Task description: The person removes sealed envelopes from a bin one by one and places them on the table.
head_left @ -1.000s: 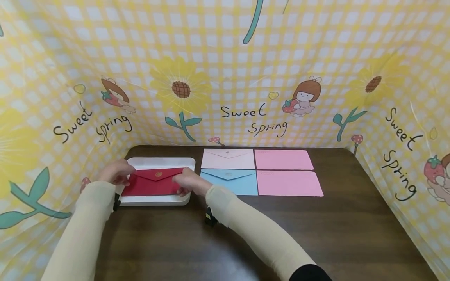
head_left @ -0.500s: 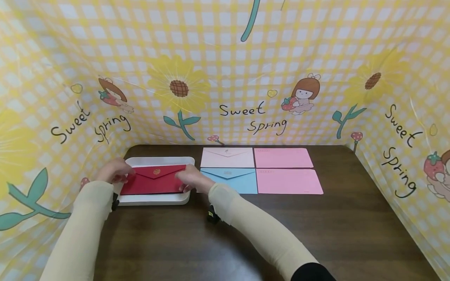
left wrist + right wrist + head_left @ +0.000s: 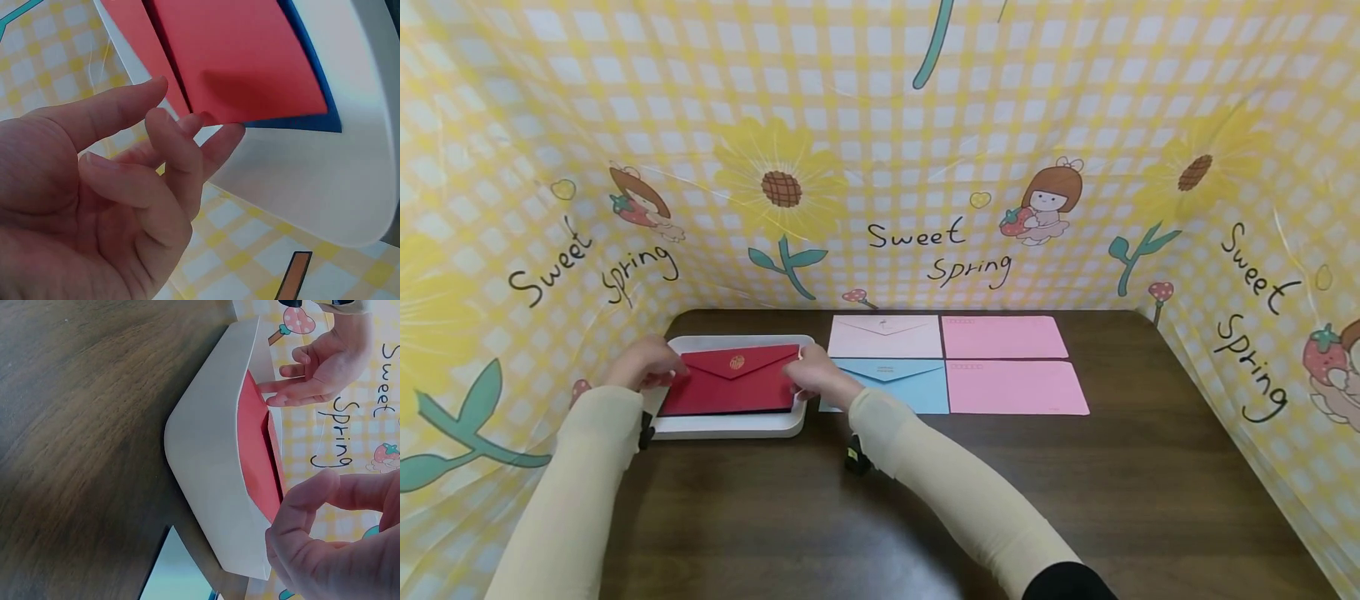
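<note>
- Tray [image 3: 722, 428], white, on the person's left side of the dark brown table [image 3: 752, 517]; red envelope [image 3: 730, 388] lies within it, flap up, gold emblem on the flap; blue edge [image 3: 333, 124] shows from beneath.
- Left hand [image 3: 649, 365] at the red envelope's left end; fingers loosely bent, no grip; fingertips appear to touch the edge.
- Right hand [image 3: 822, 375] at the opposite end, thumb and fingers bent; cannot tell whether it pinches the red envelope.
- Right of the tray, four flat pieces in two rows; whitish envelope [image 3: 883, 343] behind light blue envelope [image 3: 904, 398]; far pink paper [image 3: 1003, 340] behind near pink paper [image 3: 1018, 390].
- Yellow checked cloth [image 3: 910, 150] around the table; sunflowers, "Sweet Spring" printed on it.
</note>
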`<act>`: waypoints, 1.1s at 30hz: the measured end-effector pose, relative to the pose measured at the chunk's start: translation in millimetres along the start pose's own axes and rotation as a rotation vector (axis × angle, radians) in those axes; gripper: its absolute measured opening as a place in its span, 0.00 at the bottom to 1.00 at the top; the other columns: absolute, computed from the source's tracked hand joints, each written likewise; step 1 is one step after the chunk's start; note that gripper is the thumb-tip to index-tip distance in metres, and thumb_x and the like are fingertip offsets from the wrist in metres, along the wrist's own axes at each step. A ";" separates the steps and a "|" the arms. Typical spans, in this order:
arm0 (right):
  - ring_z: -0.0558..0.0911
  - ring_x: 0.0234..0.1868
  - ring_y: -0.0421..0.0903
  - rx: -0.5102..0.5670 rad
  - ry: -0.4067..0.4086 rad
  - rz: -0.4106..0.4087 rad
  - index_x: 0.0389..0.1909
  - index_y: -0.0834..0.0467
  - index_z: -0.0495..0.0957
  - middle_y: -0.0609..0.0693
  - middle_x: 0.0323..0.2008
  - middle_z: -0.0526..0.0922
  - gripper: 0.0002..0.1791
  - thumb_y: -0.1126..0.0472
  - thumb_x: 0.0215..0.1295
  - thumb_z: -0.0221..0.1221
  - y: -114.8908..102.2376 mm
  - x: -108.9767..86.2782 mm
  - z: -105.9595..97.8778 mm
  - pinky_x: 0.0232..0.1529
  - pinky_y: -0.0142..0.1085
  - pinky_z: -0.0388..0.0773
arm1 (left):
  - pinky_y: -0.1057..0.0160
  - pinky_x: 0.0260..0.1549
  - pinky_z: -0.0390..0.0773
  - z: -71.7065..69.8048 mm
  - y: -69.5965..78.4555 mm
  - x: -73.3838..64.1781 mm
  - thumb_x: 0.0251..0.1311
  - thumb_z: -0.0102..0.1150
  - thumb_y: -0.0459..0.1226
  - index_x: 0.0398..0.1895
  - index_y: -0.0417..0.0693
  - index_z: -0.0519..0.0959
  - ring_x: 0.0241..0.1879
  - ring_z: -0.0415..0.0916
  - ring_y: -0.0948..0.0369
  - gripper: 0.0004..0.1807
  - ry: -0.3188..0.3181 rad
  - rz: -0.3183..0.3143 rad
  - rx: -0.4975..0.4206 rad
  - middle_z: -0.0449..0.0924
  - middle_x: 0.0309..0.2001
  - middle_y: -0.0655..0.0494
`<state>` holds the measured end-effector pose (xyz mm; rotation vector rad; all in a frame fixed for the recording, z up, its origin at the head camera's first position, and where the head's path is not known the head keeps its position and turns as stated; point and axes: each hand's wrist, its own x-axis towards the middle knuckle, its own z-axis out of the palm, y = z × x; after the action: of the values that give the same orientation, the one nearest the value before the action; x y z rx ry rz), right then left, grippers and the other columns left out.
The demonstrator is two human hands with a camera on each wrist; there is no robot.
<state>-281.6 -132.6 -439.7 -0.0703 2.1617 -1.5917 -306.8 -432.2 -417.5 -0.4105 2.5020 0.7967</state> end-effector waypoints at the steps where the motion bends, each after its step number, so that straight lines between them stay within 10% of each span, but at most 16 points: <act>1: 0.76 0.26 0.48 -0.001 0.003 -0.005 0.50 0.66 0.73 0.57 0.32 0.78 0.10 0.66 0.73 0.59 0.2 0.0 -1.1 0.29 0.36 0.81 | 0.67 0.22 0.69 0.3 1.0 -0.9 0.66 0.63 0.35 0.37 0.30 0.78 0.18 0.69 0.62 0.12 0.003 -0.001 -0.002 0.75 0.20 0.54; 13: 0.65 0.17 0.45 0.016 -0.002 -0.018 0.72 0.65 0.72 0.55 0.29 0.74 0.27 0.68 0.73 0.60 6.0 4.1 -7.1 0.28 0.37 0.78 | 0.65 0.23 0.68 -0.4 6.0 -2.5 0.67 0.63 0.36 0.28 0.36 0.80 0.18 0.66 0.62 0.12 0.031 -0.009 0.024 0.72 0.19 0.55; 21: 0.70 0.20 0.48 -0.052 -0.056 -0.051 0.40 0.67 0.82 0.52 0.20 0.70 0.07 0.67 0.76 0.58 13.0 4.7 -16.9 0.35 0.46 0.82 | 0.64 0.22 0.69 0.3 7.4 -5.2 0.64 0.64 0.35 0.21 0.40 0.79 0.17 0.67 0.61 0.14 0.045 0.058 0.034 0.72 0.17 0.55; 33: 0.70 0.20 0.46 -0.078 -0.083 -0.059 0.34 0.65 0.83 0.61 0.25 0.77 0.11 0.64 0.76 0.61 21.8 5.1 -28.4 0.22 0.34 0.72 | 0.65 0.21 0.69 1.2 11.4 -8.4 0.64 0.65 0.33 0.21 0.39 0.79 0.16 0.66 0.62 0.13 0.059 0.080 0.013 0.72 0.16 0.56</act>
<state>-292.3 -101.5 -454.7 -0.2229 2.1747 -1.5089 -304.1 -421.4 -408.7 -0.3358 2.5916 0.8090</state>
